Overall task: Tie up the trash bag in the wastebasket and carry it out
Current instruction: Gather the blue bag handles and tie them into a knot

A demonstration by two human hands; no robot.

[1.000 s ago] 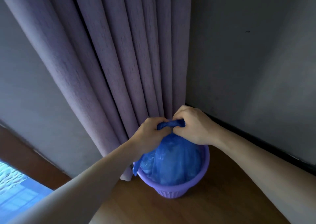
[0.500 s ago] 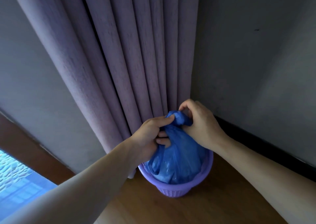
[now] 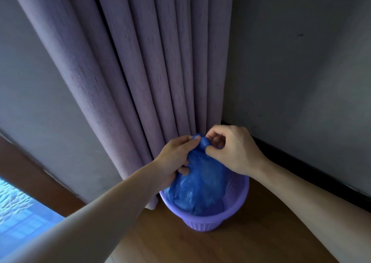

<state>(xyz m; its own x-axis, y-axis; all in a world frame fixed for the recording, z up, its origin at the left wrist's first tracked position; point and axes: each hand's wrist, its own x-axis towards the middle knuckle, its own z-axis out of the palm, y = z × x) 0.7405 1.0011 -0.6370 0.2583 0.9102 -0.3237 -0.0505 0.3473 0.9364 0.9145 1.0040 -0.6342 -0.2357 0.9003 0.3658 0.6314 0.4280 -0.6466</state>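
The left grip (image 3: pixel 174 158) is clutching the gathered neck of the blue trash bag (image 3: pixel 198 188), sitting in the purple wastebasket (image 3: pixel 242 194); the right grip (image 3: pixel 234 150) is pinching its twisted top. The film is looking thin, slippery and light: best held just under the twist.

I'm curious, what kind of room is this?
Probably a room at home, maybe a bedroom: a purple curtain, a wooden floor, and a small purple wastebasket holding a blue trash bag.
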